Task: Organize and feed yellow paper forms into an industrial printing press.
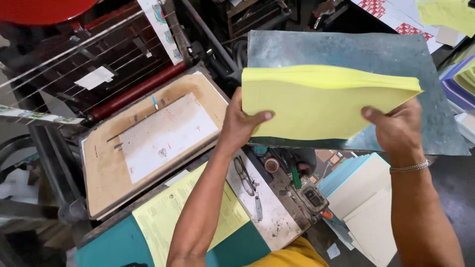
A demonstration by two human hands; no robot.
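Right of centre in the frame, both hands grip a thick stack of pale yellow paper sheets (321, 106), held on edge above a grey, mottled metal plate (356, 54) that fills the upper right. The left hand (240, 123) clamps the stack's lower left corner, thumb lying across the front face and the fingers closed round behind it; the right hand (396, 129) pinches the lower right corner the same way, thumb in front, a silver chain bracelet (409, 168) on its wrist. The top edge of the stack bows and fans a little, so the sheets look loosely aligned. In the left half sits a tan board with a white, ink-flecked sheet (166, 136) taped on it, apparently the bed of a printing press, though the dark machinery around it is hard to read. At lower centre a yellow printed form (163, 212) rests on a teal surface (116, 247), and a pile of cream cards (363, 202) lies at lower right. With only two corner grips, the middle sheets could slide out and scatter; the greasy machine parts just below could also smudge any sheet that drops.
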